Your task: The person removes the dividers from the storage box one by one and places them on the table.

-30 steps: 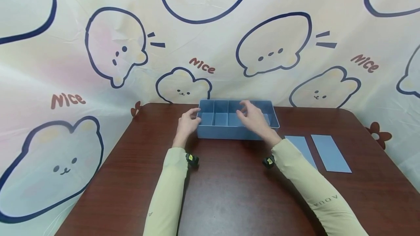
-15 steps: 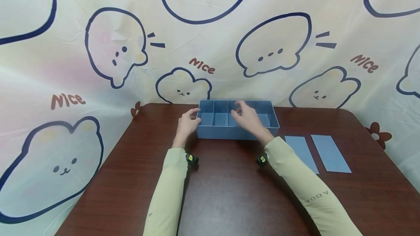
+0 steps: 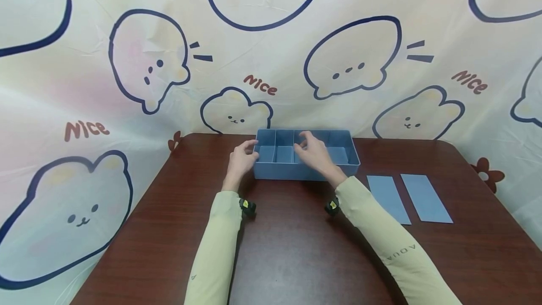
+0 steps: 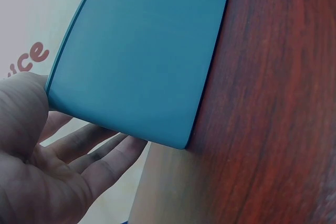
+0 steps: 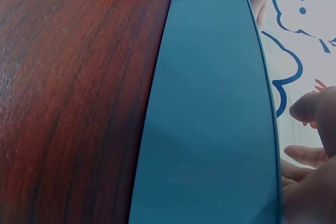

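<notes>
Behind the right hand, the blue box is partly hidden.

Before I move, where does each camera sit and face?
Head: on the head, facing forward and down at the box, blue sheets and table; left hand, right hand and sleeves show.
Left wrist: on that wrist, facing the box's near wall; left hand shows.
Right wrist: on that wrist, facing the same wall; right hand and part of the left show.
Both wrist views share that wall, the table and left hand.
</notes>
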Motion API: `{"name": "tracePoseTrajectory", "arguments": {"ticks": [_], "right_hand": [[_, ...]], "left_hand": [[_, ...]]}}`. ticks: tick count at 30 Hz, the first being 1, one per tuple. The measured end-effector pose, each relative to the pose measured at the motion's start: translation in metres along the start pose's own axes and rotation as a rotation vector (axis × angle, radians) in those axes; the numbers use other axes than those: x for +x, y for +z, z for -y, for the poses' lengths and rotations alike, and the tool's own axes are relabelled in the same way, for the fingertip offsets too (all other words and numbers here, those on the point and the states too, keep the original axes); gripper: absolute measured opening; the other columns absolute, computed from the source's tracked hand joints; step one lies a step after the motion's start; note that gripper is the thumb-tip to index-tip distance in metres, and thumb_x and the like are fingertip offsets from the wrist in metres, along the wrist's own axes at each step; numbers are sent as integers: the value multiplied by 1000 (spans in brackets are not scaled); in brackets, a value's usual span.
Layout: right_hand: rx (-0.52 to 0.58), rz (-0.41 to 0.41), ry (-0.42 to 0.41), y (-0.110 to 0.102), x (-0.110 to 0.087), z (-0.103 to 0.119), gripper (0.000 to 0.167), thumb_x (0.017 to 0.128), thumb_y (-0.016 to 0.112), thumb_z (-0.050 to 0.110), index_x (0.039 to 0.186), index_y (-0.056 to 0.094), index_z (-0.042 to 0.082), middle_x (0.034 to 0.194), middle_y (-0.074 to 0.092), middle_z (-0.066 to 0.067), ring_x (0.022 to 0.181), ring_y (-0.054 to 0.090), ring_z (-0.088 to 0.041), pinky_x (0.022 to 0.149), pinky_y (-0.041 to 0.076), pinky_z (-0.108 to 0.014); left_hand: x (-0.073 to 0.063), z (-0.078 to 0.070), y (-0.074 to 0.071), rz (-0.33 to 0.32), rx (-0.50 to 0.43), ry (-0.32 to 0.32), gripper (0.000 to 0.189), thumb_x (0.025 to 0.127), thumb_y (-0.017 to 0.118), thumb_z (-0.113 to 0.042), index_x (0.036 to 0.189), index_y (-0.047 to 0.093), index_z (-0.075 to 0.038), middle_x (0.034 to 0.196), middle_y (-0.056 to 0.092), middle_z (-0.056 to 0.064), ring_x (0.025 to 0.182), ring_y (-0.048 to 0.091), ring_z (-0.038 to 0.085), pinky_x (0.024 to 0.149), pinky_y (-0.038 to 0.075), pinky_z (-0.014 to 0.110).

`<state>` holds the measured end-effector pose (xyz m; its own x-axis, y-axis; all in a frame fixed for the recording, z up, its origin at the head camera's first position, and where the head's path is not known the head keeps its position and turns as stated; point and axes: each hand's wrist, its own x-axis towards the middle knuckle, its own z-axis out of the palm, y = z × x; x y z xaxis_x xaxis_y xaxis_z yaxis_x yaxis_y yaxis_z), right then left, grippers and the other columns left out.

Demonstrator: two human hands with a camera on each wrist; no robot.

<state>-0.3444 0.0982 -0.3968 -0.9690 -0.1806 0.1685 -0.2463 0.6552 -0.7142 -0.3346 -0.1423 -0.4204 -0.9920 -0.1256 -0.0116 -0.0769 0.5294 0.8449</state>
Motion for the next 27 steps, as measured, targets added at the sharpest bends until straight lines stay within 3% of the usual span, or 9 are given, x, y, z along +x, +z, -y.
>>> {"name": "tracePoseTrajectory", "arguments": {"ticks": [17,27], "right_hand": [[-21,-13,29,15,9,2,54,95,54,33,142,43,8,116,66,-14,95,66,-28,83,53,-45],[-26,21,61,17,10,5,58,94,59,32,143,42,7,117,65,-15,99,65,-29,85,54,-46]], "left_hand": [[1,-1,-1,12,-7,2,45,95,55,-22,139,53,-29,141,55,13,125,56,34,96,52,50],[1,0,-1,13,0,-1,45,95,55,-22,139,53,-30,142,55,13,125,56,34,94,53,48]]}}
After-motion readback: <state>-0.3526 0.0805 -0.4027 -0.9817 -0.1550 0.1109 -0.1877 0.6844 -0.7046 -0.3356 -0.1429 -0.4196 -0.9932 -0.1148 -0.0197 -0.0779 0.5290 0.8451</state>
